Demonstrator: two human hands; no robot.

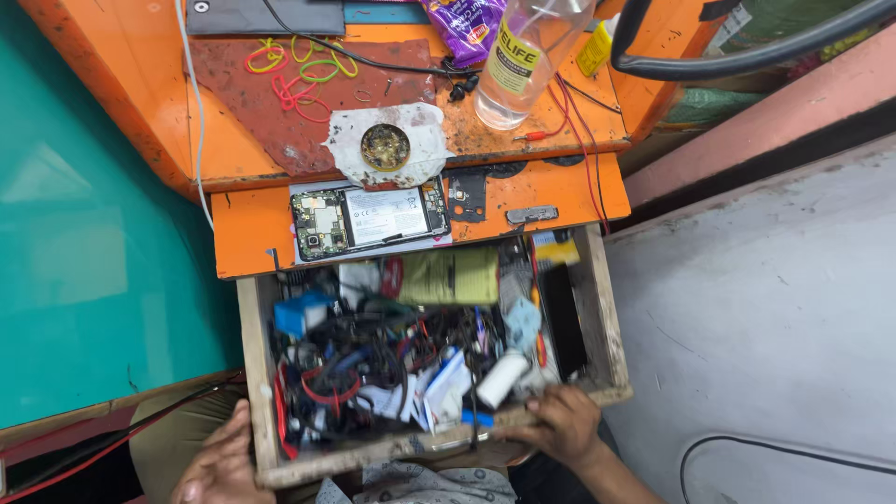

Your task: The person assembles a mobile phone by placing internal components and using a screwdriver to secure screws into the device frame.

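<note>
An open wooden drawer (607, 317) sticks out from under an orange workbench (252, 233), packed with tangled wires, small parts and a white cylinder (502, 378). My right hand (558, 427) grips the drawer's front edge at the right, fingers curled over the rim. My left hand (219, 462) rests against the drawer's front left corner, fingers loosely bent, holding nothing that I can see. On the bench ledge above the drawer lies an opened phone (370, 220) with its battery and circuit board showing.
Further back on the bench are coloured rubber bands (297, 70), a round tin on white paper (385, 147), a clear plastic bottle (523, 61) and a purple packet (464, 26). A teal wall (84, 233) is at left, a grey surface (765, 308) at right.
</note>
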